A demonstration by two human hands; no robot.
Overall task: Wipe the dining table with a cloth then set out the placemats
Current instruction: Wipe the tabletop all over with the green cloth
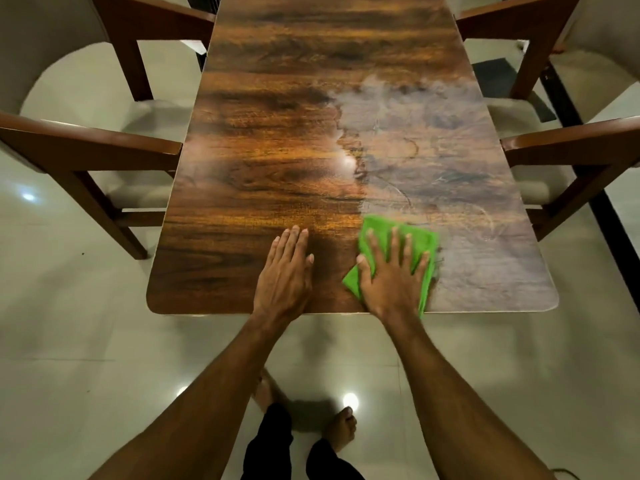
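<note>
Head-camera view of a wooden dining surface (pixel 270 161), seen from its near short edge. On it the right hand (pixel 394 275) lies flat, fingers straight and spread, pressing a green cloth (pixel 417 237) onto the wood close to the near edge, just right of the midline. The cloth shows beyond the fingertips and on both sides of the palm, and its lower right part reaches the near edge. The left hand (pixel 285 271) rests open, palm down, fingers straight and close together. It lies on bare wood just beside the cloth, apart from it and holding nothing. A pale hazy film (pixel 450 161) with curved streaks covers the right half of the surface from the cloth to about mid-length. The left half is dark and glossy. A bright light reflection (pixel 348 162) sits at the boundary between the two. Wooden armchairs (pixel 90 147) with pale upholstery stand along both long sides, two on each, their armrests close to the surface edges. Glossy pale floor tiles (pixel 69 341) lie below. Bare feet (pixel 341 427) and dark trouser legs (pixel 266 441) show between the forearms.
</note>
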